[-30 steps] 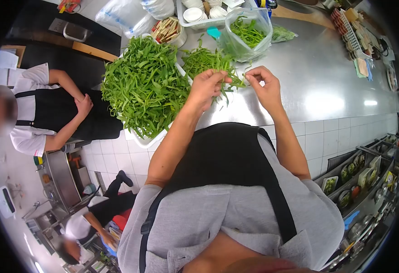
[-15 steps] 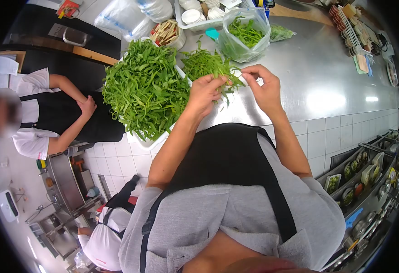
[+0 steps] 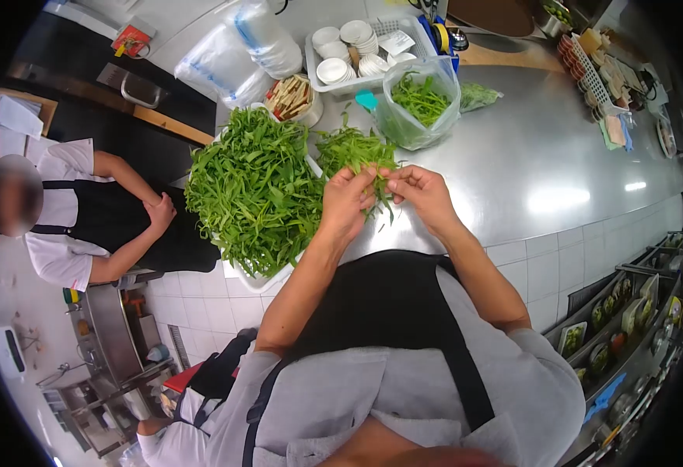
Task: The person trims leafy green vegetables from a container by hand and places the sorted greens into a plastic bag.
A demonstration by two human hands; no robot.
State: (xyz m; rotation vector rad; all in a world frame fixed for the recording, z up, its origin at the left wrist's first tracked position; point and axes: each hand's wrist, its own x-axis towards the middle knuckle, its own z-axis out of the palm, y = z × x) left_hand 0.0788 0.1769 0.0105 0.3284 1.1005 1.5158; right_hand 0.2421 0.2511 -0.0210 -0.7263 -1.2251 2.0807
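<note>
Between my left hand and my right hand is a small bunch of leafy greens that look like water spinach. My left fingers are closed on it, while the thumb and fingers of my right hand pinch at its right side, close to the left fingertips. A smaller heap of greens lies on the steel counter just beyond my hands. To the left, a big pile of leaves fills a white tray. Beyond my right hand stands a clear plastic bag with green stems inside.
Behind the heap are a tub of wooden sticks, a white basket of small dishes and a teal object. Another bag of greens lies on the steel counter. One person stands left; another is lower left.
My right hand has come in from the right, and its fingers now meet the greens beside my left hand. The camera view has tilted, so the counter sits lower in frame.
</note>
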